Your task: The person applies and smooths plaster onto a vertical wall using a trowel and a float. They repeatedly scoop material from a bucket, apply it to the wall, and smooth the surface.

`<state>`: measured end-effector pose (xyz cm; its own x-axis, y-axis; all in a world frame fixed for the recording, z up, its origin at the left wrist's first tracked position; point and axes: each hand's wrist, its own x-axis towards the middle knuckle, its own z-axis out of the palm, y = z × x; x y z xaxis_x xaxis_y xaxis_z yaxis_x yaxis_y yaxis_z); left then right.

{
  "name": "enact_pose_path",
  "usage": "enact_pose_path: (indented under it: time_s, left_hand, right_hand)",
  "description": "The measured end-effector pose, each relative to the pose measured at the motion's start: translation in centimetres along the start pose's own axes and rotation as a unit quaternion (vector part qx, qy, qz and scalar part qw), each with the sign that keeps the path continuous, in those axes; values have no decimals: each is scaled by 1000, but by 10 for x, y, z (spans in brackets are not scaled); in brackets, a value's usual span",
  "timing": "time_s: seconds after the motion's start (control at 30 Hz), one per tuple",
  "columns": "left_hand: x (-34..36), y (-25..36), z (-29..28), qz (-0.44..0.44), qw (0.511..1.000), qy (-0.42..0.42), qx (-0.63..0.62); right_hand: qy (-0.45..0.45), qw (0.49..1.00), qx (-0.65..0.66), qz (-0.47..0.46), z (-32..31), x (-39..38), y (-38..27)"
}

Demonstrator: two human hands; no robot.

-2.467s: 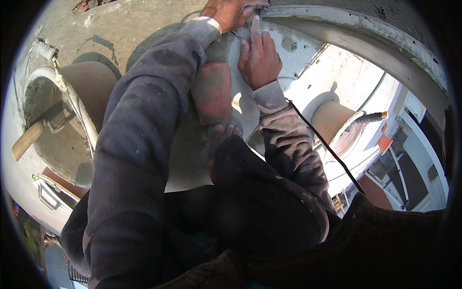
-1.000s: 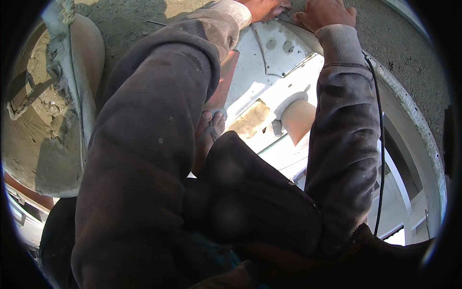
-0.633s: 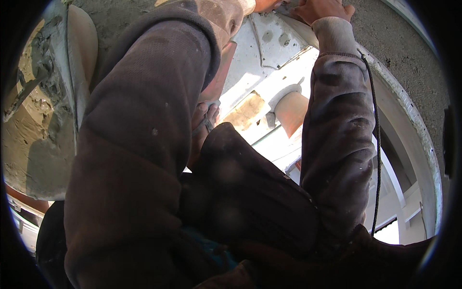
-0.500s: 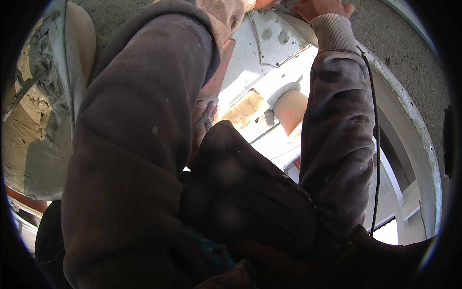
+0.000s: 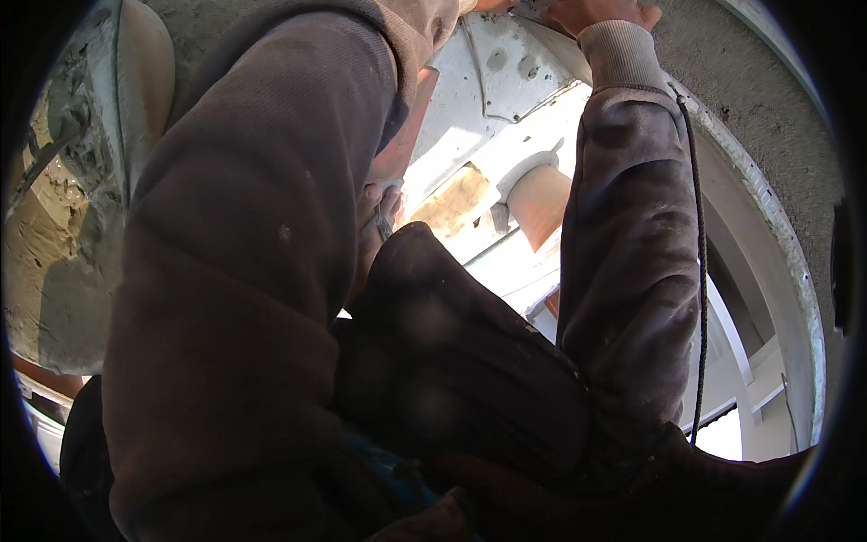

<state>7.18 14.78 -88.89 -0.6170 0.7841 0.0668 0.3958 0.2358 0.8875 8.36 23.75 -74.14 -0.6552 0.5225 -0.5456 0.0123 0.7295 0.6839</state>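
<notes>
My left forearm in a dusty brown sleeve crosses up the left side of the view. Only a sliver of my left hand shows at the top edge; its fingers are cut off. My right hand is at the top edge too, just right of the left one, by a grey, rough, mortar-like surface. Its visible part is curled as if closed, but what it holds, if anything, lies out of view. A small grey patch between the hands is too cropped to name.
At the left is a container's pale rim beside wet grey mortar. Below are a sandalled foot, a reddish board, a spattered pale sheet and an orange-brown bucket-like object. A dark cord hangs beside my right arm.
Both hands and arms sit slightly higher and further left in the picture. The surroundings have shifted a little the same way. No grasp or release shows.
</notes>
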Motion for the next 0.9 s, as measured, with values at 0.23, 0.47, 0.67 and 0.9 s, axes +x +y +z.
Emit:
enact_pose_path:
  time_s: [0.23, 0.47, 0.67, 0.9]
  left_hand:
    - [-2, 4, 6, -17, 1000, 4, 16]
    - [-4, -8, 29, -23, 997, 53, 43]
    - [-13, 1, 12, -6, 998, 19, 61]
    - [-18, -9, 19, 7, 996, 80, 23]
  right_hand:
    - [11, 1000, -16, -2, 16, 10, 7]
    - [-14, 1000, -8, -6, 8, 6, 2]
    - [-31, 999, -19, 3, 5, 5, 1]
    - [33, 999, 16, -21, -1, -6, -1]
